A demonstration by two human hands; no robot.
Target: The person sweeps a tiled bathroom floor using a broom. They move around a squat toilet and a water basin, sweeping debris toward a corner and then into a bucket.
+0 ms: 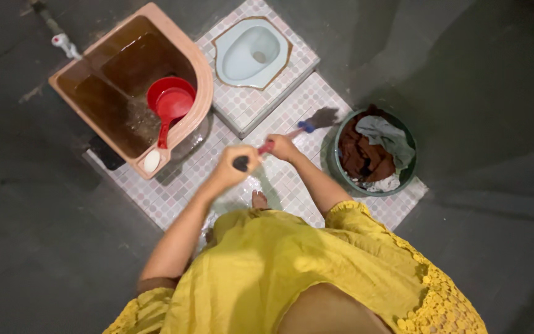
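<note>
My left hand (235,166) is closed around the dark near end of a long-handled brush (307,125). My right hand (282,147) grips the same handle further along, on its red part. The handle turns blue beyond my right hand and ends in a dark, blurred bristle head over the pale mosaic floor tiles (174,188). The brush head lies between the squat toilet (251,52) and a green bucket (410,167). Wet, shiny tiles and my bare foot (259,199) show just below my hands.
A peach-coloured water tub (200,74) at upper left holds brownish water and a red dipper (171,105); a white soap bar (151,162) sits on its corner. A tap (63,43) juts above the tub. The green bucket holds brown and grey cloths (372,151). Dark concrete floor surrounds the tiles.
</note>
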